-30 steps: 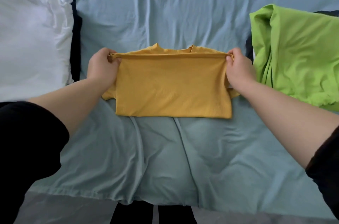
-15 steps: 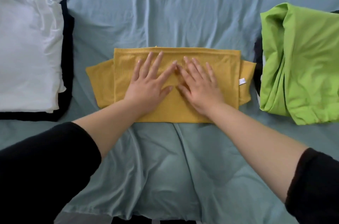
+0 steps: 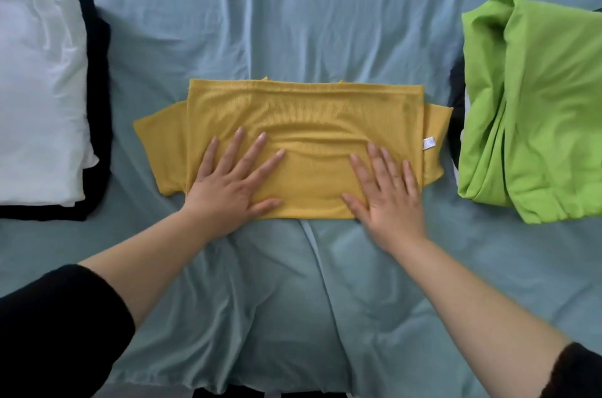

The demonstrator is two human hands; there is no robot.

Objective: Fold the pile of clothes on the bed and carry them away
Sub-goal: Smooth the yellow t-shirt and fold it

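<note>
Under the white stack (image 3: 39, 88), dark clothing (image 3: 99, 104) barely shows.

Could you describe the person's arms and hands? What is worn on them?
The left hand and the right hand are bare: no gloves, and no ring, watch or bracelet shows. Each arm has a black sleeve, the left sleeve and the right sleeve, ending well above the wrist, so both forearms are uncovered. The fabric looks plain, with no print or marking.

You can read nothing here: the print on the white tag (image 3: 429, 143) of the yellow shirt (image 3: 306, 111) is too blurred.
</note>
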